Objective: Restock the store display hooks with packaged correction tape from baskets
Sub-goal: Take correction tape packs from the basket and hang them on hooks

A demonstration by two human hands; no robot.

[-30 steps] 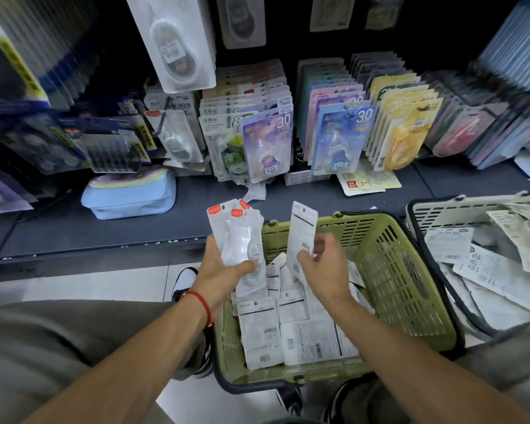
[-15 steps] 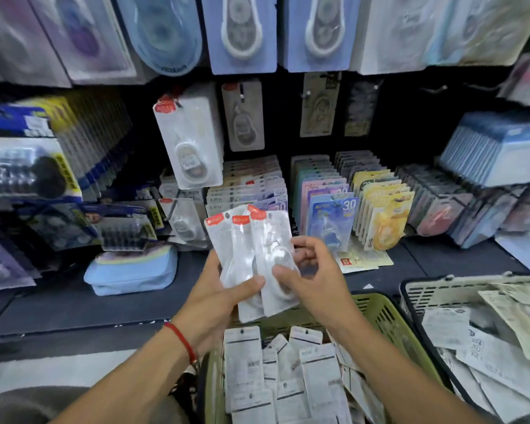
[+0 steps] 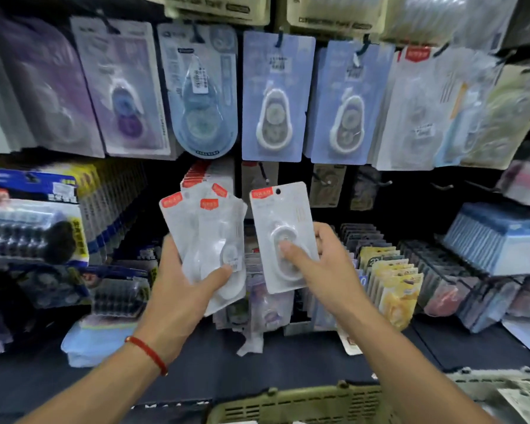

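Dark display wall [image 3: 377, 191] behind, upper row of hanging blister packs [image 3: 276, 96] above fingertip level. Bare metal hooks [image 3: 441, 186] up and right of fingers. Dark shelf [image 3: 288, 359] below fingers, crowded with upright card packs: yellow ones [image 3: 395, 283] right, blue-and-yellow boxes [image 3: 31, 215] far left. Pale blue pouch [image 3: 95, 341] lying low left. Lighting dim, edges blurred.

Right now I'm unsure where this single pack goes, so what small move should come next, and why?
Probably lift the single pack in the right hand up and left toward the row of matching red-labelled packs hanging behind the left hand's bundle. Its hang hole faces up, so it looks ready to thread on. The hook itself is hidden.
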